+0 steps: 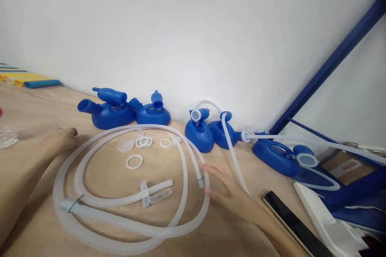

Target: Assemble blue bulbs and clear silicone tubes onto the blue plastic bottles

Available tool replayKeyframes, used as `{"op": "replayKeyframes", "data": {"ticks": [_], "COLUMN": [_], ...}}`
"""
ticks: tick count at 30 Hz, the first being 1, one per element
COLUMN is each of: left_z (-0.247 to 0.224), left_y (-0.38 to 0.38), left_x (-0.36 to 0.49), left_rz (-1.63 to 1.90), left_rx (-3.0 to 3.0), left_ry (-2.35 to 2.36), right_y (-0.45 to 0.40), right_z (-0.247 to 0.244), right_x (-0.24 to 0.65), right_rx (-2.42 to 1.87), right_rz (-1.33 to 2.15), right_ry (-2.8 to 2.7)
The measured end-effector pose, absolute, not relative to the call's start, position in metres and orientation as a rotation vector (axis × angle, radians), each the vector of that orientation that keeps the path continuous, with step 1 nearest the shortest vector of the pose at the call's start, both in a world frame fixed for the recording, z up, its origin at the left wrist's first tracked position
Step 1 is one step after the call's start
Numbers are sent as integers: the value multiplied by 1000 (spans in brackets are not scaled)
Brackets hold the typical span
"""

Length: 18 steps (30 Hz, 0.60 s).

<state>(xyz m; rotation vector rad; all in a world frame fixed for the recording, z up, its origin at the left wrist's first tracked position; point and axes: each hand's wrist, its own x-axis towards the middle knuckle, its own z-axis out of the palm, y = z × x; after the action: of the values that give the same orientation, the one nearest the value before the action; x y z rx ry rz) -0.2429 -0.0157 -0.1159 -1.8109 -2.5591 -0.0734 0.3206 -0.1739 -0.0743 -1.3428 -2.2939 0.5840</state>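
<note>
A long translucent hose [197, 225] lies coiled on the tan table covering. My right hand [221, 184] reaches over the coil's right side, fingers spread, close to a hose end; whether it touches the hose I cannot tell. At the coil's upper left, my left hand [66, 138] is curled closed, and its palm side is hidden. A white ring fitting with a strap [145, 194] sits on one hose end within the loop. Another end carries a thin wire clip [76, 203]. Also inside the loop are a flat white ring [134, 162] and other small white rings and caps [144, 141].
Several blue handled urinal bottles stand along the wall, including a left one [113, 116], a middle one [199, 136] and a right one [273, 158]. A phone [292, 219] and white power strip [316, 209] lie at right, beside a blue metal frame [328, 62]. Yellow-blue rolls [42, 83] lie far left.
</note>
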Motion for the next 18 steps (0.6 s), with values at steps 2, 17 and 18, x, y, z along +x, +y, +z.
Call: {"op": "replayKeyframes", "data": {"ticks": [2, 17, 18], "left_z": [-121, -150, -151], "left_y": [-19, -16, -14], "left_x": [-244, -248, -249], "left_rz": [-32, -134, -138], "left_rx": [-1799, -1844, -1843], "left_ry": [-2586, -2420, -2429], "right_y": [-136, 7, 6], "right_z": [-72, -78, -75], "right_x": [314, 312, 316], "right_rx": [-1444, -1945, -1929], "right_rz": [447, 212, 253], "right_ry": [-2034, -1668, -1678]}}
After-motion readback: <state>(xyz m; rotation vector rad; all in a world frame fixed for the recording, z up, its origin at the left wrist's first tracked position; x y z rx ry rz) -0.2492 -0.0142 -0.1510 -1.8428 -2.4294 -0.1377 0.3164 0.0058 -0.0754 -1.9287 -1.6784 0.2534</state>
